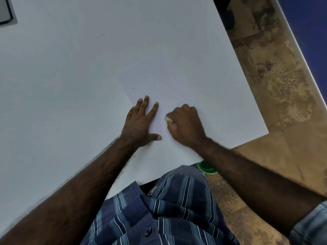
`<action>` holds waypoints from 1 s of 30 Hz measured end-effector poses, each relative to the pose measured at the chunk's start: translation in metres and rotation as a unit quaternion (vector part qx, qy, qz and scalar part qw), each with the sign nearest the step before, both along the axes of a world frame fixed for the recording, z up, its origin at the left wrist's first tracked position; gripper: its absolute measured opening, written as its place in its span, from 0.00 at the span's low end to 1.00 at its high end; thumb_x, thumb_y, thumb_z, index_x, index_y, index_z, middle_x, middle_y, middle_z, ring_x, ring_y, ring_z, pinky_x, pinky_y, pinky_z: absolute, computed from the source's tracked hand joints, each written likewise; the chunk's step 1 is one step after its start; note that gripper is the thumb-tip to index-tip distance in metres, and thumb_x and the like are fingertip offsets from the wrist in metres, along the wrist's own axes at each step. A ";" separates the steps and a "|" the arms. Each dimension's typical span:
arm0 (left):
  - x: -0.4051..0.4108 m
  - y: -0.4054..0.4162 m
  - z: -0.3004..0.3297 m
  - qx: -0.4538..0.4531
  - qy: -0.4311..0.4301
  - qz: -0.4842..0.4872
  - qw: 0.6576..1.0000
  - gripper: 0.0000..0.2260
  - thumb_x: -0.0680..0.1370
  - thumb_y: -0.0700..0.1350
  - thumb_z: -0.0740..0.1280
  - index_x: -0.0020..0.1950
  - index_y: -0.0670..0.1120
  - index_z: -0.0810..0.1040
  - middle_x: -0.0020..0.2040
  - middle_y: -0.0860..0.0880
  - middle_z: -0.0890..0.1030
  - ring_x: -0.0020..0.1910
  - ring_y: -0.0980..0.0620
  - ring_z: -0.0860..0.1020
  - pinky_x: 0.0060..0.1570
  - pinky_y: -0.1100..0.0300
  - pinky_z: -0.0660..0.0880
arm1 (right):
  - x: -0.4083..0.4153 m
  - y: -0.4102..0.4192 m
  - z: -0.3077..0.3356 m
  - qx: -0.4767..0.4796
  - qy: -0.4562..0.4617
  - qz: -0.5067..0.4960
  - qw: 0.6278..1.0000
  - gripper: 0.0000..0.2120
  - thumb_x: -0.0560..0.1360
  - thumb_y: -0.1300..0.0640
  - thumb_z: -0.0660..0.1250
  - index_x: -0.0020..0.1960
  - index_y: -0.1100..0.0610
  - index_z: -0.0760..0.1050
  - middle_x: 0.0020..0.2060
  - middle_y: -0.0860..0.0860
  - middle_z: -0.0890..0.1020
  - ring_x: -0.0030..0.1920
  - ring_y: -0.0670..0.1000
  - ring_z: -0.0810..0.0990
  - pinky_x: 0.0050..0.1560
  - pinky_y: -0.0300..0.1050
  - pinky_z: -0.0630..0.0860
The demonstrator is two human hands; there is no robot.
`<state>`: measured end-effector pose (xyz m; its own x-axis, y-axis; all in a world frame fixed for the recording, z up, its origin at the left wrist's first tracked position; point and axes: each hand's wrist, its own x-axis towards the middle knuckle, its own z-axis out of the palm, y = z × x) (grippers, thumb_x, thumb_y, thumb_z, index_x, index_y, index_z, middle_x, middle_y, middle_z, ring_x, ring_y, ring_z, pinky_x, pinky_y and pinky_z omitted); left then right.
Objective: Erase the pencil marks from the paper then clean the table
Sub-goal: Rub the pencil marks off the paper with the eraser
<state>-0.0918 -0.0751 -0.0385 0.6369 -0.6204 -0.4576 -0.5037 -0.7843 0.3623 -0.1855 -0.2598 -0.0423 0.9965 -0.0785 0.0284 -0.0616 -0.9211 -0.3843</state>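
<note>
Nearest, the left hand [139, 122] lay flat with fingers spread, pressing the paper [177, 89] onto the white table [62, 85]. Just right of it, the right hand [185, 124] curled its grip around a small white eraser [168, 119] touching the sheet. Farther up the paper looked nearly blank, so erasing seemed mostly finished; a few dark specks remained, and cleaning the table was apparently still to come.

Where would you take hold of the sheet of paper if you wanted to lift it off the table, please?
I would take the paper at its far left corner, coming in from the left over the bare table. That corner lies free, while the left hand presses the near part flat and the right hand holds the eraser on it. Being thin and flat, it probably needs an edge nudged up first.
</note>
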 end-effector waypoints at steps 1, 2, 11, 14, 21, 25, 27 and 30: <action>0.000 0.000 0.000 0.000 0.001 -0.002 1.000 0.56 0.70 0.67 0.75 0.84 0.56 0.41 0.83 0.48 0.33 0.83 0.47 0.36 0.81 0.47 0.44 | -0.008 0.008 0.001 0.001 0.005 0.054 0.999 0.09 0.78 0.53 0.66 0.52 0.54 0.85 0.44 0.52 0.83 0.47 0.58 0.78 0.49 0.54 0.70; 0.000 0.000 0.000 0.001 0.002 -0.003 1.000 0.56 0.70 0.67 0.75 0.84 0.56 0.40 0.83 0.48 0.33 0.83 0.46 0.36 0.80 0.47 0.44 | -0.014 0.012 0.001 -0.006 0.010 0.096 0.995 0.11 0.79 0.52 0.66 0.54 0.54 0.85 0.45 0.52 0.84 0.48 0.57 0.79 0.50 0.53 0.70; 0.000 0.000 0.002 0.006 0.004 -0.004 1.000 0.56 0.70 0.66 0.75 0.84 0.56 0.40 0.83 0.49 0.33 0.82 0.47 0.35 0.80 0.47 0.43 | 0.021 -0.019 0.001 -0.048 -0.022 -0.105 0.993 0.06 0.75 0.55 0.67 0.47 0.53 0.83 0.41 0.51 0.83 0.45 0.61 0.78 0.46 0.55 0.71; 0.000 0.000 0.001 0.006 0.004 -0.002 1.000 0.55 0.71 0.67 0.75 0.84 0.56 0.40 0.83 0.49 0.33 0.82 0.47 0.35 0.80 0.47 0.43 | -0.004 0.015 0.005 -0.023 -0.004 0.015 1.000 0.07 0.77 0.54 0.68 0.51 0.54 0.84 0.43 0.52 0.84 0.47 0.59 0.79 0.50 0.56 0.73; 0.001 0.001 0.003 -0.001 0.007 0.002 1.000 0.56 0.70 0.66 0.76 0.84 0.56 0.40 0.83 0.49 0.33 0.82 0.47 0.35 0.80 0.48 0.43 | 0.011 -0.016 -0.003 -0.061 -0.031 -0.074 0.995 0.04 0.75 0.55 0.69 0.47 0.52 0.84 0.39 0.51 0.82 0.45 0.60 0.77 0.46 0.54 0.70; 0.000 0.001 0.003 0.001 0.007 -0.001 1.000 0.56 0.70 0.65 0.76 0.84 0.56 0.40 0.83 0.49 0.33 0.82 0.47 0.35 0.80 0.47 0.43 | 0.019 -0.020 0.000 -0.046 -0.036 -0.140 0.988 0.04 0.75 0.56 0.69 0.45 0.53 0.83 0.39 0.50 0.81 0.44 0.60 0.77 0.45 0.53 0.68; 0.000 0.000 0.002 0.002 0.004 -0.001 1.000 0.56 0.70 0.66 0.75 0.84 0.56 0.40 0.83 0.49 0.33 0.82 0.47 0.35 0.80 0.47 0.43 | 0.006 0.000 0.001 -0.034 -0.030 -0.063 0.997 0.05 0.75 0.57 0.68 0.46 0.54 0.83 0.40 0.52 0.81 0.45 0.61 0.77 0.46 0.55 0.70; 0.000 0.000 0.000 0.009 -0.001 -0.006 1.000 0.56 0.70 0.68 0.74 0.84 0.56 0.39 0.83 0.49 0.33 0.82 0.47 0.35 0.81 0.47 0.43 | -0.020 0.025 0.000 -0.020 -0.008 0.083 0.996 0.10 0.79 0.54 0.66 0.53 0.55 0.85 0.44 0.52 0.83 0.48 0.58 0.78 0.49 0.55 0.72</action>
